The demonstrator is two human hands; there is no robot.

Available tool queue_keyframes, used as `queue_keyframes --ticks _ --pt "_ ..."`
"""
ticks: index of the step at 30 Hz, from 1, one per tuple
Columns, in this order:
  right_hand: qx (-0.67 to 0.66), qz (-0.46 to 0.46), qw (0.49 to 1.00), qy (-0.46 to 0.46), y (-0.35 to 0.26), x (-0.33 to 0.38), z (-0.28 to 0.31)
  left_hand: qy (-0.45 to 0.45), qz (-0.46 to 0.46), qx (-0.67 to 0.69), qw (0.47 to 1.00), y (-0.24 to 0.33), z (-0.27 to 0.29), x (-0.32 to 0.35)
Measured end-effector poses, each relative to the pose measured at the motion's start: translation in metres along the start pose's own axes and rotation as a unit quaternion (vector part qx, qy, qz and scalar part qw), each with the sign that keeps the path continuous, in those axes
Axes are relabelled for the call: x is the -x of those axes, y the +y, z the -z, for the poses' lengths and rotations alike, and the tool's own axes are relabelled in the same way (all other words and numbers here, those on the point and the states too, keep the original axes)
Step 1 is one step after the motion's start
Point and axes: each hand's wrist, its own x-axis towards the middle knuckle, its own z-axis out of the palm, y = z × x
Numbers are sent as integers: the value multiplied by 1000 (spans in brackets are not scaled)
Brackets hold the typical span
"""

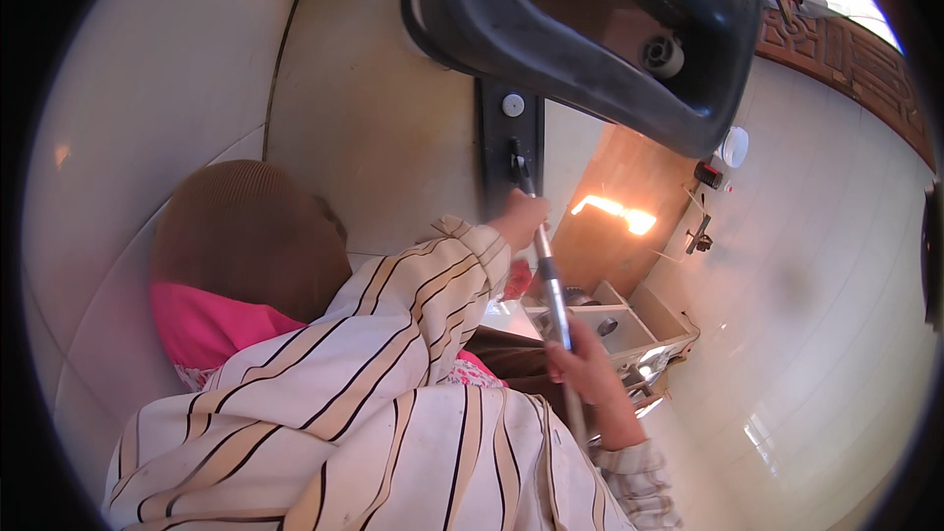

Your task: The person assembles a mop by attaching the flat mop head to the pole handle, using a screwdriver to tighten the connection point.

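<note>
A slim metal pole point(553, 290) runs slantwise through the middle of the view, and both my hands grip it. My left hand point(523, 220) is closed round its upper part, close to a dark joint at the pole's far end. Lower down, my right hand point(584, 366) wraps the shaft below a darker collar. Behind the joint lies a narrow dark flat panel point(497, 167) with a round white disc point(512, 105) on it. Whether the panel is fixed to the pole, I cannot tell. Striped sleeves cover my arms.
A large black hollow plastic frame point(472, 29) looms at the top. At left is a rounded brown ribbed shape point(246, 226) with pink cloth point(211, 324). A brown wooden surface point(629, 182) catches bright light. Shelving point(644, 320) stands right; carved wood point(846, 64) borders the upper right.
</note>
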Motion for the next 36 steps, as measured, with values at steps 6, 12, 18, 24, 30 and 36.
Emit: queue_keyframes --ticks 6,12,18,24,30,36 --pt "176 11 984 31 -3 -8 66 -227 12 -42 973 27 -12 10" --pt "389 150 902 107 43 -61 113 -11 -158 -369 916 27 23 -54" --pt "372 150 901 164 90 -104 133 90 -435 -523 728 54 22 -39" --pt "353 115 916 152 113 -130 117 -75 -567 -645 507 53 7 -73" --pt "340 155 908 187 134 -141 101 -33 -578 -670 464 46 8 -76" --pt "359 186 887 222 150 -179 118 -43 -549 -717 426 60 2 -83"
